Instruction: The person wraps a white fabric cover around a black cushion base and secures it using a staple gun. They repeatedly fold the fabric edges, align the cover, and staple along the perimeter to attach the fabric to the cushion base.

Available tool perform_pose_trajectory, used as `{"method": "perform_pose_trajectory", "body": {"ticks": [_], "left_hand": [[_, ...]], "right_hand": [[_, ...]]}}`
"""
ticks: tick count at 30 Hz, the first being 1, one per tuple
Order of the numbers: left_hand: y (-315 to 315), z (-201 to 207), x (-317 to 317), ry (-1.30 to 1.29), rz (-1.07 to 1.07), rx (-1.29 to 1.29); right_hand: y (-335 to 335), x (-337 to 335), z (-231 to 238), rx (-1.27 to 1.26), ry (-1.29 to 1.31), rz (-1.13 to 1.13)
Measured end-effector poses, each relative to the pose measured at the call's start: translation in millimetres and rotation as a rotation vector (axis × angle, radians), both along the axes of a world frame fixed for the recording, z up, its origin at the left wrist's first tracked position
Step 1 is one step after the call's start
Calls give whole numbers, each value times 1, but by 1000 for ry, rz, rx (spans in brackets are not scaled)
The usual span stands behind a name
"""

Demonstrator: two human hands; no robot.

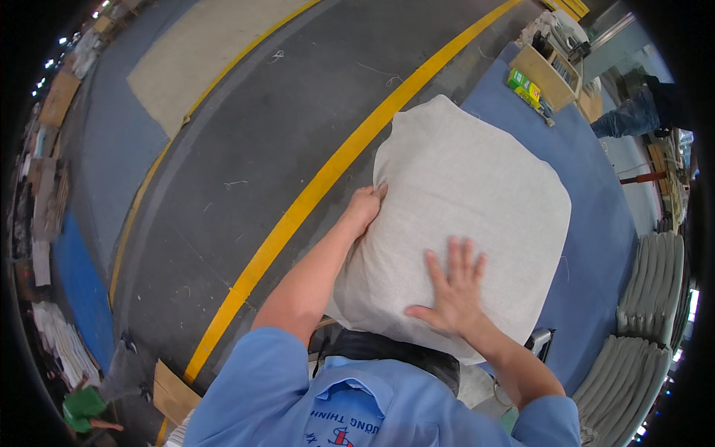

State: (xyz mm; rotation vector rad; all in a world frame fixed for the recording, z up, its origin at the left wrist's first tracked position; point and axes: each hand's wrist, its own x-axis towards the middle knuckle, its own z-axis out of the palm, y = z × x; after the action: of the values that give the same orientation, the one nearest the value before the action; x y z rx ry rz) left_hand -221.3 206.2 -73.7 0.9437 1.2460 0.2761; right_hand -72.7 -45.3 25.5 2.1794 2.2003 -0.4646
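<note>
A large, puffy square shape covered in whitish-grey cloth (477, 179), like a cushion, lies in front of me across the edge of a blue table. At its left edge my left hand (366, 205) is closed, pinching a fold of the cloth. My right hand (456, 290) rests with fingers spread on the near right part of the upper surface. Creases run from the pinched edge down the near left side. What is under the cloth is hidden.
The blue tabletop (596, 201) extends to the right, with a wooden box (547, 78) and a green-and-yellow carton (524, 88) at its far end. Stacked grey ribbed pads (648, 290) stand at right. Yellow-lined dark floor (261, 171) lies left. Another person's jeans-clad leg (629, 115) shows far right.
</note>
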Motion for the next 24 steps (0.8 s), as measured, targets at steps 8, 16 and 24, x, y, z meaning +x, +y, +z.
{"method": "perform_pose_trajectory", "body": {"ticks": [8, 16, 24], "left_hand": [[18, -31, -11, -43, 71, -1], [8, 3, 3, 25, 36, -17], [4, -6, 1, -74, 46, -47]], "right_hand": [[106, -80, -3, 50, 63, 139], [91, 54, 11, 141, -73, -216], [161, -2, -7, 143, -78, -132]]}}
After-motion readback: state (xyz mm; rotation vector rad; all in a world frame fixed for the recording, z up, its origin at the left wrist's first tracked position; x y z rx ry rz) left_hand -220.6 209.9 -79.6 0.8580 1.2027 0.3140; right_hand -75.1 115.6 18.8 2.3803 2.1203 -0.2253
